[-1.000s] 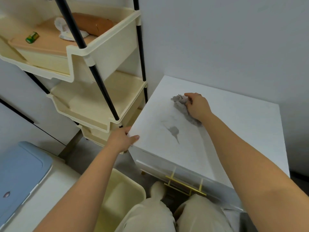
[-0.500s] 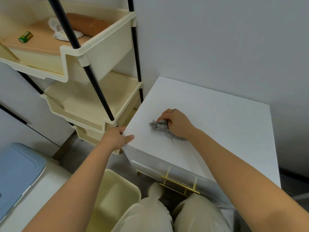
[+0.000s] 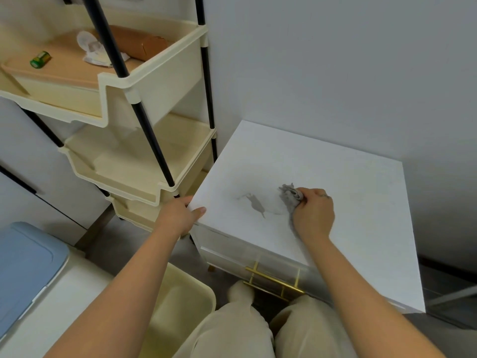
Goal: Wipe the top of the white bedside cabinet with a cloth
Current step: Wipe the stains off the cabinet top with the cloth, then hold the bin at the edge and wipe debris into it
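Note:
The white bedside cabinet stands against the wall, right of centre. My right hand grips a crumpled grey cloth and presses it onto the middle of the cabinet top. A dark grey smear lies on the top just left of the cloth. My left hand holds the cabinet's front left corner, thumb on the top surface.
A cream tiered rack with black poles stands close to the cabinet's left side. Its top tier holds a brown box, white wrappers and a green item. A cream bin and a blue-lidded box sit at lower left. Gold drawer handle above my knees.
My right hand swept the cloth from the back of the top toward the front left, then to the right, uncovering the smear again. My left hand stayed on the corner.

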